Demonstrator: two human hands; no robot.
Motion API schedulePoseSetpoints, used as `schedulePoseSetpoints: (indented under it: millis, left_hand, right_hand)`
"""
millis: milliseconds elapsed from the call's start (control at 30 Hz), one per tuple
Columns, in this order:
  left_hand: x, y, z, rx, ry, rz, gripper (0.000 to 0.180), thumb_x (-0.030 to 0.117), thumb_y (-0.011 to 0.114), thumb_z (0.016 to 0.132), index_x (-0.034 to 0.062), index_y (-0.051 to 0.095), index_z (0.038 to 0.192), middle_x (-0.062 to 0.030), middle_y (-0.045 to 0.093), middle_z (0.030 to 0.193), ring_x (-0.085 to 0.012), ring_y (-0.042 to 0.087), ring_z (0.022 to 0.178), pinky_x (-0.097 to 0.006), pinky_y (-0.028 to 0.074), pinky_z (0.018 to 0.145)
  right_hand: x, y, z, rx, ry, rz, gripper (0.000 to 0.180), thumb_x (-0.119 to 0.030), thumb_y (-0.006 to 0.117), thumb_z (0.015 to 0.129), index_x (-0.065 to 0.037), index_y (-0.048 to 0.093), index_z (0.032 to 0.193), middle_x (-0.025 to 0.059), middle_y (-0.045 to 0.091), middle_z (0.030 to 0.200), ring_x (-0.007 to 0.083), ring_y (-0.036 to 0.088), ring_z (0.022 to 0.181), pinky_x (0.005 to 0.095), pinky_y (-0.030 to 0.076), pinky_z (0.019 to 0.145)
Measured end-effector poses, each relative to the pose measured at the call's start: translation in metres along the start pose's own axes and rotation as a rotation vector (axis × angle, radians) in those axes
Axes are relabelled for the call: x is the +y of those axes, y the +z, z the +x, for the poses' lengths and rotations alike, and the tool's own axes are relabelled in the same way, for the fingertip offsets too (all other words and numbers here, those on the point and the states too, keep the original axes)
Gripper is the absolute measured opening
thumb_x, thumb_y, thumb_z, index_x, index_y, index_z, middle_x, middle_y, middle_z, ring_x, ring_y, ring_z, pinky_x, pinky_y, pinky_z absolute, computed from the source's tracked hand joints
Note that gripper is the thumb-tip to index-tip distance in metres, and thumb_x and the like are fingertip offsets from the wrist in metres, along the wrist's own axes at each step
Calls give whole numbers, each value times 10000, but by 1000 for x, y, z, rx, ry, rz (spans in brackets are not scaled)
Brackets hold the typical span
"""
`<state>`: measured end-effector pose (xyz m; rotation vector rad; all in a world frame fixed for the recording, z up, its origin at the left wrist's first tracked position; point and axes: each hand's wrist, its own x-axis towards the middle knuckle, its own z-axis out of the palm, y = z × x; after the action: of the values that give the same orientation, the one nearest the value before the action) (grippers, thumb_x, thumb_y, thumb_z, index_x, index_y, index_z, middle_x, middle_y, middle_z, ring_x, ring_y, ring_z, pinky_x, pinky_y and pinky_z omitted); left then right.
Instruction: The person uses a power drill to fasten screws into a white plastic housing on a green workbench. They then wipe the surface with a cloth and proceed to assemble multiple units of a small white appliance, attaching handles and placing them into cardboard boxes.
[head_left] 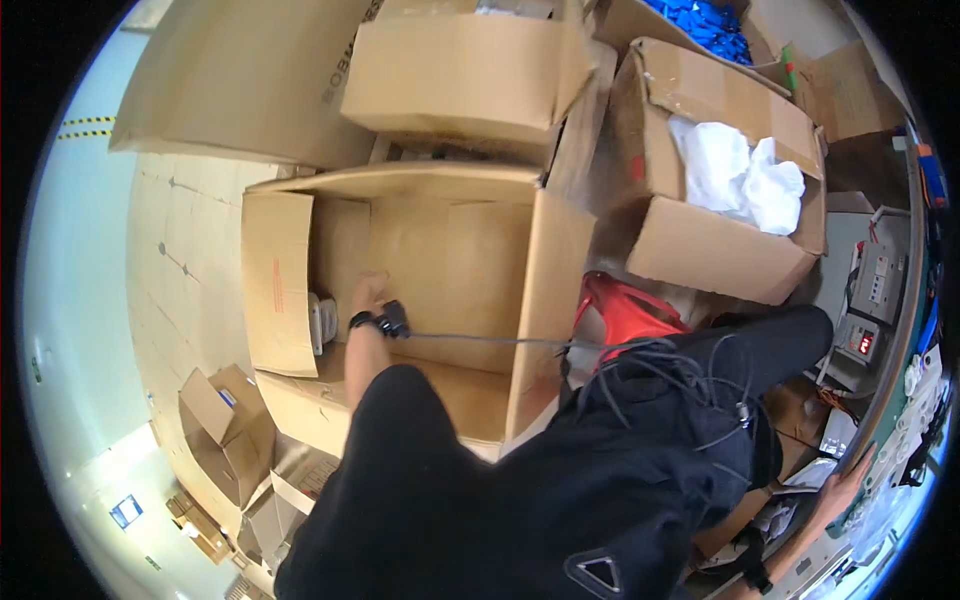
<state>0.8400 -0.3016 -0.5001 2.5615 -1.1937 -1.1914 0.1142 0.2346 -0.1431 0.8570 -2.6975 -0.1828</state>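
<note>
My left hand [371, 290] reaches down into a large open cardboard box [450, 255]. A black wristband with a small dark device [395, 319] is on that wrist, and a thin grey cable runs from it to the right. Beside this hand, at the box's left wall, lies a white rounded object [323, 322] whose kind I cannot make out. The left fingers are small and blurred, so their grip does not show. At the lower right, my right hand [848, 488] rests with fingers stretched along the edge of a workbench [885, 400].
Another open carton [725, 245] holds crumpled white wrapping [740, 175]. Blue pieces [705, 28] fill a box at the back right. A red stool [630, 310] stands by my legs. Grey control equipment [868, 290] sits under the bench. Smaller cartons [230, 430] stand at the lower left.
</note>
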Motion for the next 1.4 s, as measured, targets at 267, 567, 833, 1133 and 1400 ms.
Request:
schedulePoseSetpoints:
  millis: [267,567,833,1133,1400]
  left_hand:
    - [-125,-81,56,439,-26,645,386,304,679,811,1,631,1044,-172,694,1016,-315,693,899,-429,576,767]
    - [-148,-73,79,279,127,827,504,358,707,785,-23,615,1102,-201,681,1105,-370,679,996,-469,558,852]
    - [-31,-47,-28,6,354,-165,264,57,567,756,-83,671,954,-120,708,818,-164,672,718,-294,528,637]
    - [263,-27,-315,-845,1279,-558,394,77,648,676,-53,596,1043,-34,561,704,-79,503,587,-214,373,524]
    - [403,142,-534,-1513,1450,-318,440,173,655,786,-32,574,1167,-64,531,794,-127,496,728,-265,376,679]
  right_hand:
    - [68,12,0,-107,100,-6,903,1,495,716,-291,326,1553,310,634,1160,500,618,979,543,464,822]
    - [80,12,8,-112,80,-97,820,-45,564,778,-234,352,1548,291,637,886,426,598,725,502,465,703]
    - [73,22,8,-100,98,-14,897,2,539,736,-318,326,1546,304,668,1065,460,659,853,533,475,740]
    - [-43,-26,-15,-1,47,380,577,23,542,830,-27,505,1403,180,592,1360,300,576,1259,390,428,1072]
    - [-119,-76,-41,157,-30,1413,1469,-434,960,562,-23,-20,1576,216,80,1632,354,215,1488,465,207,1204]
